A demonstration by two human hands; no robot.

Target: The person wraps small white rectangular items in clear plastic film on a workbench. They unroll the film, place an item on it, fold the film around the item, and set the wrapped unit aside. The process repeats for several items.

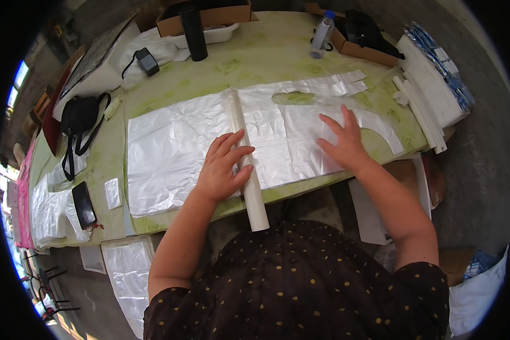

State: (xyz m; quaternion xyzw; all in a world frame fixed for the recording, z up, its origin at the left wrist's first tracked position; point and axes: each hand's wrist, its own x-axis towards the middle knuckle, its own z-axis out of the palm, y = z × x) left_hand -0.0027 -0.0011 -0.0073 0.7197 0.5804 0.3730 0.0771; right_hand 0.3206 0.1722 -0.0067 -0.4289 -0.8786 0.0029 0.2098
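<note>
Translucent white plastic sheet with cut-out openings [173, 144], lying wrinkled on the green patterned tabletop [255, 54]. A long, pale cylindrical tube [255, 207] crosses it beneath the left hand [221, 170]; whether those fingers grip cannot be told. The right hand [347, 146], empty, fingers spread, is over the sheet's right part. Good handling probably calls for light, even pressure, keeping film flat and tube square.

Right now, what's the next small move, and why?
Probably smooth the plastic sheet with the right hand: its fingers are spread over the sheet, which shows creases, while the left hand is on the whitish roll lying across it.
</note>
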